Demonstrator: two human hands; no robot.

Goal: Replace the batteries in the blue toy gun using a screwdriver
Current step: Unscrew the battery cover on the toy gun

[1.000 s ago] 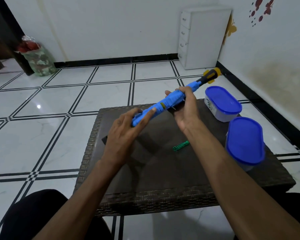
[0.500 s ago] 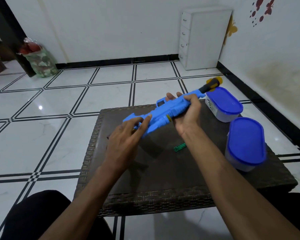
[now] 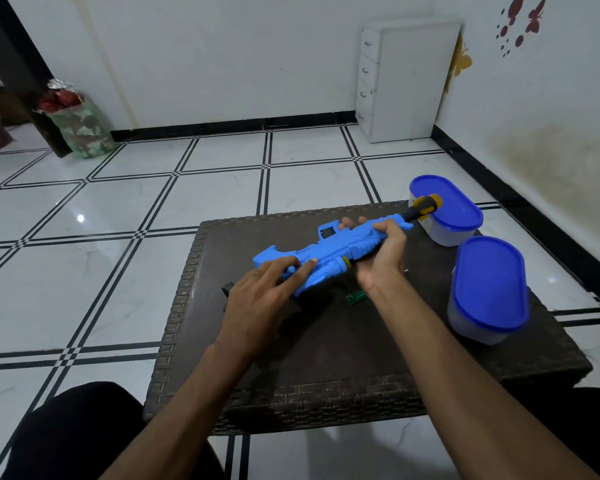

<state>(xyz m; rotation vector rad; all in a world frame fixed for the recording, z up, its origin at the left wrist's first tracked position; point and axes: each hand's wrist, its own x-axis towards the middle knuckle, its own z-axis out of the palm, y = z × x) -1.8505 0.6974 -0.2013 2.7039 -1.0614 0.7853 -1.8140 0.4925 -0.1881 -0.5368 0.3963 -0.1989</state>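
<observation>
the blue toy gun (image 3: 329, 252) is held just above the dark table (image 3: 326, 393), lying long-ways from lower left up to the right. a second ago it was higher up and turned so you saw its thin edge; now it is lower and rolled over so its wide side shows. the right hand (image 3: 383, 259) is curled around the front part of the gun and also holds the screwdriver (image 3: 425, 206), whose yellow and black handle sticks out in front of the far blue-lid box (image 3: 445, 207). the left hand (image 3: 260, 299) has moved onto the back end, with its fingers lying flat and spread on the gun. a small green thing (image 3: 355, 297) lies on the table near the right wrist. the near blue-lid box (image 3: 487, 289) stands on the right.
</observation>
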